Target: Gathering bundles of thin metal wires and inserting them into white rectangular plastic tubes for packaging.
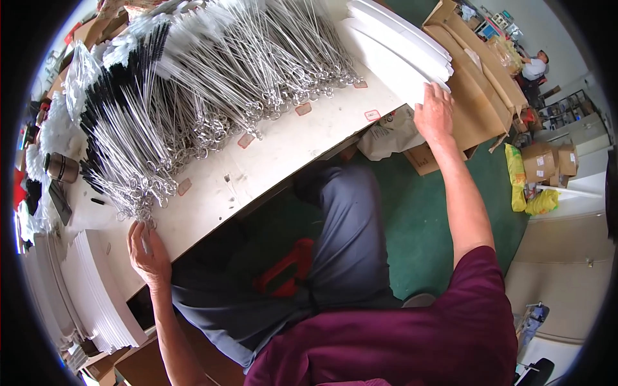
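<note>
A long row of cleaning brushes (212, 83) with thin twisted-wire stems lies on the white table. Their ring-shaped ends point toward me; black bristles show at the left, and whitish ends in clear plastic farther right. My left hand (150, 257) rests at the table's near left edge, fingers stretched out, fingertips at the rings of the leftmost brushes. Over at the right, my right hand (434, 117) reaches to the near end of a stack of flat white folded cartons (402, 45). Its fingers are extended onto that end; the thumb is hard to make out.
Small red-edged labels (303, 109) line the table (283, 141). More white folded cartons (96, 289) stand at the left, near a dark metal cup (61, 167). An open cardboard box (479, 96) adjoins the table's right end. Farther back sits another person (534, 67).
</note>
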Motion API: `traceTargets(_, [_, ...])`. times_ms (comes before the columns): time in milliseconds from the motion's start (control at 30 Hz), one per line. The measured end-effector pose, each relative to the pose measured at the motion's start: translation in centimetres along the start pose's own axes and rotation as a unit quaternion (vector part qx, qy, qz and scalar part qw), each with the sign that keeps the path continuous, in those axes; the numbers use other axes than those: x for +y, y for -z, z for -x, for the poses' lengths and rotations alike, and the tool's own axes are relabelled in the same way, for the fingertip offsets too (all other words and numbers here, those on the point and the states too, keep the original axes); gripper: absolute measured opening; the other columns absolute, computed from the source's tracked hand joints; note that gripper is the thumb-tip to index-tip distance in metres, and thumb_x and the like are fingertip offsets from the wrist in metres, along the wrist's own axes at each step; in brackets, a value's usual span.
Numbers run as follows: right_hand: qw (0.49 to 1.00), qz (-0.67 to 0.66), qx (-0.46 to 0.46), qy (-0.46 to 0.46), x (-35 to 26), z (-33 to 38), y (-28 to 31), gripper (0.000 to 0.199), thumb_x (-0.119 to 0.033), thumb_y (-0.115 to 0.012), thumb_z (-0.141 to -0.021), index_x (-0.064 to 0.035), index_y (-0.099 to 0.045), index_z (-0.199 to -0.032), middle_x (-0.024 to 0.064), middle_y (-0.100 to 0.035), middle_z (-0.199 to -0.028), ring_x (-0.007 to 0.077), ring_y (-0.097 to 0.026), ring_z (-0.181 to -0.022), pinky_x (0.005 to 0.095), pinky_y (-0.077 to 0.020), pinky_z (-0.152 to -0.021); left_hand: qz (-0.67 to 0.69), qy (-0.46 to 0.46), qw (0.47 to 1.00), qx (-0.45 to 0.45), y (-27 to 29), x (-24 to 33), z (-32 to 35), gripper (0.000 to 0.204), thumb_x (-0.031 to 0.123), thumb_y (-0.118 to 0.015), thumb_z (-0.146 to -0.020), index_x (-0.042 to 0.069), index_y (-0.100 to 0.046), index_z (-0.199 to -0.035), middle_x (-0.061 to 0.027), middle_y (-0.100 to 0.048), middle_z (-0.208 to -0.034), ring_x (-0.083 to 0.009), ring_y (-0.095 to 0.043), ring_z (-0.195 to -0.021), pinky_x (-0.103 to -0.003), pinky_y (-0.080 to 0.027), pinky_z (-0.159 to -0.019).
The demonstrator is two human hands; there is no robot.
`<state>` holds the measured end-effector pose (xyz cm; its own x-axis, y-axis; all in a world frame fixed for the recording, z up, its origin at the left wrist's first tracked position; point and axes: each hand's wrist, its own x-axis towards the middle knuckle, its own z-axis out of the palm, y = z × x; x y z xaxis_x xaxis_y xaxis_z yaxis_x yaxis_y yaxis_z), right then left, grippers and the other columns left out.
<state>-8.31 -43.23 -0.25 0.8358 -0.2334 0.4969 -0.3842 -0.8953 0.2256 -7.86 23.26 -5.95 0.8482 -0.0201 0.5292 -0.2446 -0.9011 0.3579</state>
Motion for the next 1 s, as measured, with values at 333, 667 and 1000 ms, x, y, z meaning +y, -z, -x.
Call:
traceTargets(333, [0.92, -0.376, 0.102, -0.042, -1.9, -0.6, 3.8, 0.056, -0.012, -0.079, -0.086, 0.0003, -0.06, -0.137, 0.0198, -0.065, -0.135, 0.0314, -0.063, -0.124, 0.0406, -0.049, -0.106, 0.044, -0.008, 0.996, 0.083, 1.0, 0.3, 0.3, 0.019, 0.004, -0.073, -0.089, -0.001, -0.07, -0.108, -0.0185, -0.072, -0.114, -0.0345, -0.071, -0.102, -0.038, -0.057, -0.088])
traceTargets(667, [0.794, -0.483, -0.081, 0.361, -21.3, 7.1, 14.8, 0.059, -0.012, -0.083, -0.079, -0.0013, -0.061, -0.133, 0.018, -0.06, -0.136, 0.0372, -0.057, -0.127, 0.0447, -0.0477, -0.109, 0.164, -0.279, 0.943, -0.081, 7.5, 13.9, 0.0, 0.028, 0.005, -0.08, -0.078, 0.0, -0.067, -0.102, -0.02, -0.07, -0.106, -0.0394, -0.07, -0.092, -0.046, -0.059, -0.085])
traceTargets(1000, [0.76, -0.432, -0.058, 0.481, -26.6, 8.6, 14.3, 0.061, -0.008, -0.083, -0.076, 0.002, -0.061, -0.131, 0.0184, -0.057, -0.137, 0.035, -0.055, -0.129, 0.0442, -0.0477, -0.111, 0.075, -0.223, 0.942, -0.24, 3.2, 13.1, -1.9, 0.076, 0.021, -0.082, -0.078, -0.004, -0.049, -0.142, -0.0255, -0.057, -0.134, -0.0434, -0.056, -0.124, -0.05, -0.045, -0.108])
